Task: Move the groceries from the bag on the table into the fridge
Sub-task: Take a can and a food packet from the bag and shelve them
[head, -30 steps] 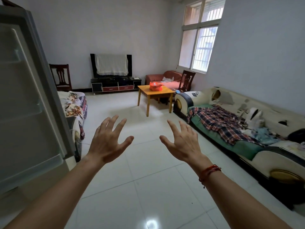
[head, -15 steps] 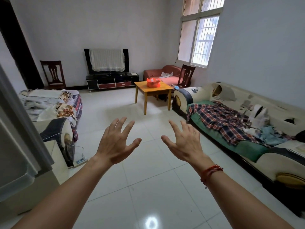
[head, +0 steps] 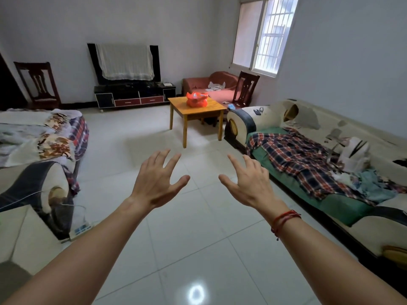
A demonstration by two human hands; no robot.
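An orange-red plastic bag (head: 196, 99) sits on a small wooden table (head: 211, 110) across the room, well beyond my reach. My left hand (head: 156, 182) and my right hand (head: 248, 181) are stretched out in front of me over the white tiled floor, palms down, fingers spread, both holding nothing. A red string bracelet circles my right wrist. The fridge is out of view.
A long sofa (head: 330, 172) with a plaid blanket and clothes runs along the right. Another covered sofa (head: 39, 142) stands at the left. A TV stand (head: 134, 96), two dark wooden chairs (head: 246, 89) and a red couch (head: 209, 85) line the far wall. Open tiled floor (head: 187, 227) leads to the table.
The view has swung right and away from the fridge door, which has left the frame. The table with the bag is now nearer and more central. Both hands stay open.
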